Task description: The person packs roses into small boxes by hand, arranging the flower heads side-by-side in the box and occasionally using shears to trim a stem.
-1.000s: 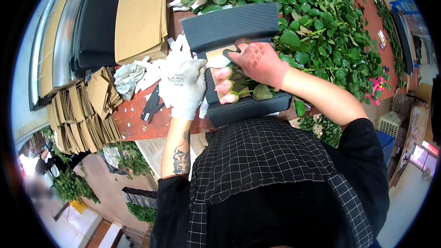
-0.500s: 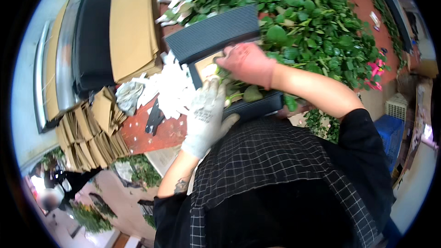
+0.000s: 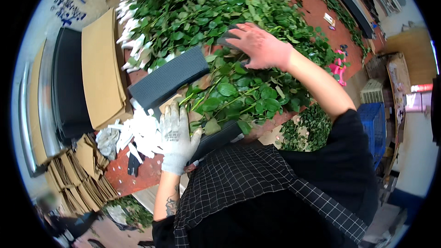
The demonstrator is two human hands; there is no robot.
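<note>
My left hand [image 3: 177, 133], in a whitish glove, lies with fingers stretched at the left end of some leafy stems [image 3: 229, 103]. What is under its palm is hidden. Those stems lie between two raised flaps of black corrugated sheet, a far flap [image 3: 170, 80] and a near flap [image 3: 220, 137]; a bit of brown card shows by the fingertips. My right hand [image 3: 262, 48], in a pink glove with dark fingertips, is spread over the leaves beyond the flap's right end, with nothing visible in it. Behind spreads a big heap of leafy stems [image 3: 202, 11].
White-wrapped bundle ends [image 3: 131, 50] edge the heap. To the left stand brown cardboard sheets [image 3: 103, 69] and black sheets [image 3: 71, 87]. White paper strips [image 3: 142, 131], a crumpled grey cloth [image 3: 108, 142] and folded brown card pieces [image 3: 80, 181] lie nearer. A blue crate [image 3: 371, 131] stands right.
My right hand has gone from beside my left hand out to the right over the leaves, and its fingers have spread. My left hand stays by the flaps. The view has shifted.
</note>
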